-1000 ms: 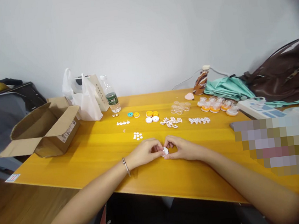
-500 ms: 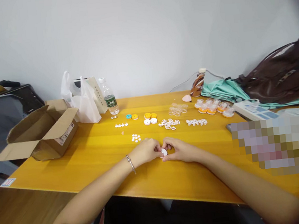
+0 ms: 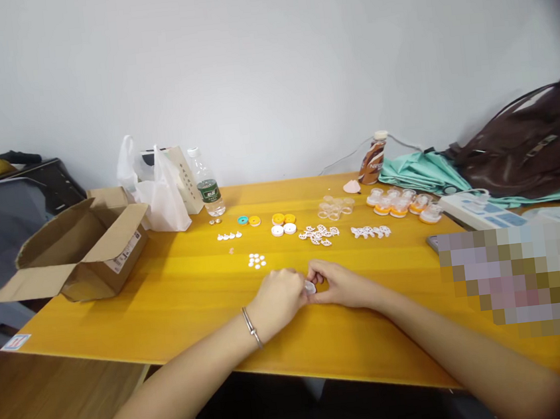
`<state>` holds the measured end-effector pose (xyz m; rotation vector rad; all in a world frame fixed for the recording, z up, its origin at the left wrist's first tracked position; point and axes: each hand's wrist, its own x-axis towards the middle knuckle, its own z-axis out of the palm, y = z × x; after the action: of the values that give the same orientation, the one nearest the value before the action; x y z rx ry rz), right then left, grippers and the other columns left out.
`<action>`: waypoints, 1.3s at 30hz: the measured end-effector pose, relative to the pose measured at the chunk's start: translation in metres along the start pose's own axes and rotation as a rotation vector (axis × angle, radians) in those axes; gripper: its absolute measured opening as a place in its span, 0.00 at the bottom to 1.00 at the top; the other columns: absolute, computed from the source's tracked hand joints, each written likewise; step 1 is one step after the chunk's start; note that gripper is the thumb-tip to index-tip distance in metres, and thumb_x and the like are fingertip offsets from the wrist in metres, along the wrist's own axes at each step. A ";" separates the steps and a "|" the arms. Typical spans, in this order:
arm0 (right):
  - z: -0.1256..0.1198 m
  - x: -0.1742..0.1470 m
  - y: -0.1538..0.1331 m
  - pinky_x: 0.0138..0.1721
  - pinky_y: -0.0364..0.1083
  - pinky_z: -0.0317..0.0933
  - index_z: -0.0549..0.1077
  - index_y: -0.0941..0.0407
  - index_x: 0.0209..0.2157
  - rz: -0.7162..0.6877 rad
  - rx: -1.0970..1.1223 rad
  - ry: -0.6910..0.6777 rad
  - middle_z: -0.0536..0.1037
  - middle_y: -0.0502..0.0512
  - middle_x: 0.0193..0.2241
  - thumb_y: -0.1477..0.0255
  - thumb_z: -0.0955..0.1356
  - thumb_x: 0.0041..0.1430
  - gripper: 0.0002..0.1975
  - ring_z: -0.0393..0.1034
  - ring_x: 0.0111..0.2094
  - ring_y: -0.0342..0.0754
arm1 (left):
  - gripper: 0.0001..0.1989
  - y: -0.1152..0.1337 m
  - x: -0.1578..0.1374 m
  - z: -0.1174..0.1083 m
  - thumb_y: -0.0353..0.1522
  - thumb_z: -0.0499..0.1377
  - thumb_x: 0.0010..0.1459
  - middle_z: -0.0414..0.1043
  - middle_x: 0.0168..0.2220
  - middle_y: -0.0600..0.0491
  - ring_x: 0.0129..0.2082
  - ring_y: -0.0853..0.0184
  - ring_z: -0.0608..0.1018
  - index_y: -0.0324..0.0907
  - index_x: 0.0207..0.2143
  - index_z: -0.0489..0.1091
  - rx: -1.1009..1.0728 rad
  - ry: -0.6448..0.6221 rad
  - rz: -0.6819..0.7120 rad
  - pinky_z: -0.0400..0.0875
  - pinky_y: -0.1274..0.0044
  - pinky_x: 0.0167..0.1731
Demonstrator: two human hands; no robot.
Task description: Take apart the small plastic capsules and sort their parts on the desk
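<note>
A small round whitish part is pinched between my two hands, low over the table; its underside is hidden. My left hand closes on it from the left, knuckles up, most of its fingertips out of sight. From the right, my right hand grips its edge with thumb and curled fingers. Beyond my left hand lie several little white discs. Farther back are white fan-shaped pieces, orange rings, white round caps and clear plastic cups.
An open cardboard box stands at the left, beside a white plastic bag and a water bottle. Clear-and-orange assembled pieces, a brown drink bottle, a power strip and a brown bag occupy the right side.
My left hand has turned over the small round part, so its back faces up more. The part looks more tilted and less of it shows. My right hand stays nearly in place.
</note>
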<state>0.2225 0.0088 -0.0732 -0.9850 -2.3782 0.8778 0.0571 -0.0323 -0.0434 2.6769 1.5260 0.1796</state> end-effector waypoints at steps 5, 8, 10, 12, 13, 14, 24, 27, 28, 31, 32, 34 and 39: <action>-0.001 0.000 -0.001 0.31 0.42 0.56 0.65 0.56 0.28 0.030 0.017 -0.013 0.69 0.50 0.27 0.63 0.70 0.45 0.14 0.62 0.29 0.44 | 0.07 -0.015 -0.007 -0.005 0.31 0.53 0.56 0.71 0.29 0.51 0.28 0.68 0.73 0.39 0.31 0.69 -0.033 0.133 0.034 0.65 0.79 0.29; -0.001 0.000 -0.002 0.31 0.43 0.56 0.65 0.56 0.29 0.056 0.033 -0.018 0.69 0.50 0.29 0.62 0.71 0.44 0.15 0.62 0.30 0.44 | 0.07 -0.050 -0.011 -0.016 0.29 0.51 0.57 0.71 0.31 0.52 0.32 0.69 0.73 0.39 0.32 0.69 -0.040 0.220 -0.013 0.65 0.79 0.33; -0.002 0.000 -0.002 0.32 0.43 0.56 0.65 0.56 0.29 0.064 0.037 -0.018 0.69 0.50 0.29 0.62 0.71 0.43 0.15 0.63 0.31 0.44 | 0.08 -0.075 -0.013 -0.020 0.31 0.51 0.58 0.70 0.31 0.51 0.31 0.69 0.73 0.39 0.31 0.69 -0.004 0.227 -0.058 0.65 0.79 0.32; -0.002 0.000 -0.002 0.32 0.42 0.56 0.66 0.56 0.29 0.069 0.038 -0.016 0.69 0.50 0.29 0.62 0.71 0.43 0.15 0.62 0.31 0.44 | 0.09 -0.093 -0.013 -0.020 0.31 0.50 0.59 0.70 0.31 0.51 0.31 0.69 0.72 0.39 0.31 0.68 0.033 0.198 -0.060 0.64 0.79 0.32; -0.002 0.000 -0.002 0.32 0.42 0.56 0.66 0.56 0.29 0.070 0.039 -0.016 0.69 0.49 0.29 0.62 0.71 0.43 0.15 0.63 0.31 0.44 | 0.09 -0.099 -0.013 -0.019 0.32 0.50 0.59 0.69 0.31 0.51 0.31 0.69 0.72 0.39 0.31 0.68 0.062 0.183 -0.051 0.64 0.79 0.32; -0.002 0.000 -0.002 0.32 0.42 0.56 0.66 0.56 0.29 0.070 0.040 -0.017 0.69 0.49 0.29 0.62 0.71 0.43 0.15 0.63 0.31 0.44 | 0.10 -0.103 -0.012 -0.016 0.32 0.49 0.60 0.69 0.31 0.50 0.31 0.69 0.72 0.39 0.31 0.68 0.095 0.168 -0.038 0.64 0.79 0.31; -0.002 0.001 -0.002 0.32 0.42 0.56 0.66 0.56 0.29 0.075 0.052 -0.036 0.68 0.50 0.29 0.62 0.71 0.43 0.15 0.62 0.31 0.44 | 0.15 -0.105 -0.013 -0.008 0.35 0.45 0.62 0.68 0.30 0.50 0.30 0.68 0.72 0.38 0.31 0.69 0.112 0.127 0.002 0.64 0.79 0.31; -0.003 0.001 -0.001 0.32 0.43 0.57 0.67 0.56 0.30 0.069 0.064 -0.050 0.68 0.50 0.29 0.62 0.70 0.44 0.15 0.62 0.31 0.44 | 0.14 -0.094 -0.013 -0.014 0.34 0.46 0.62 0.69 0.32 0.50 0.32 0.68 0.72 0.39 0.34 0.69 0.025 0.156 0.038 0.65 0.78 0.34; -0.003 0.001 0.000 0.32 0.43 0.57 0.67 0.56 0.31 0.058 0.068 -0.052 0.68 0.50 0.29 0.62 0.70 0.44 0.15 0.62 0.30 0.43 | 0.13 -0.088 -0.013 -0.015 0.33 0.47 0.61 0.69 0.33 0.50 0.33 0.69 0.72 0.40 0.35 0.69 -0.017 0.157 0.077 0.65 0.79 0.35; -0.004 0.000 0.001 0.34 0.43 0.57 0.67 0.56 0.35 -0.006 0.082 -0.057 0.67 0.50 0.29 0.66 0.68 0.48 0.13 0.61 0.31 0.43 | 0.10 -0.067 -0.007 -0.016 0.32 0.49 0.60 0.70 0.35 0.51 0.35 0.70 0.72 0.41 0.38 0.69 -0.173 0.099 0.273 0.65 0.80 0.38; -0.004 -0.001 0.001 0.34 0.43 0.57 0.67 0.56 0.36 -0.029 0.087 -0.060 0.67 0.49 0.29 0.66 0.68 0.48 0.12 0.60 0.31 0.43 | 0.10 -0.061 -0.004 -0.015 0.31 0.49 0.60 0.70 0.36 0.51 0.36 0.71 0.72 0.41 0.39 0.69 -0.217 0.073 0.333 0.65 0.81 0.38; -0.005 -0.001 -0.001 0.34 0.42 0.58 0.66 0.55 0.37 -0.049 0.102 -0.067 0.65 0.49 0.29 0.67 0.67 0.49 0.13 0.60 0.31 0.42 | 0.09 -0.051 0.002 -0.011 0.31 0.50 0.59 0.70 0.36 0.51 0.36 0.71 0.72 0.41 0.39 0.69 -0.263 0.045 0.391 0.65 0.81 0.39; -0.002 -0.001 -0.003 0.32 0.42 0.58 0.62 0.55 0.36 0.020 0.121 -0.037 0.63 0.47 0.28 0.62 0.72 0.42 0.22 0.59 0.30 0.42 | 0.08 -0.043 0.012 -0.005 0.32 0.52 0.58 0.70 0.37 0.51 0.36 0.70 0.72 0.40 0.37 0.70 -0.281 0.024 0.388 0.65 0.80 0.38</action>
<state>0.2233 0.0075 -0.0697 -0.9541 -2.3190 1.0424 0.0256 0.0004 -0.0425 2.7092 0.8888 0.4090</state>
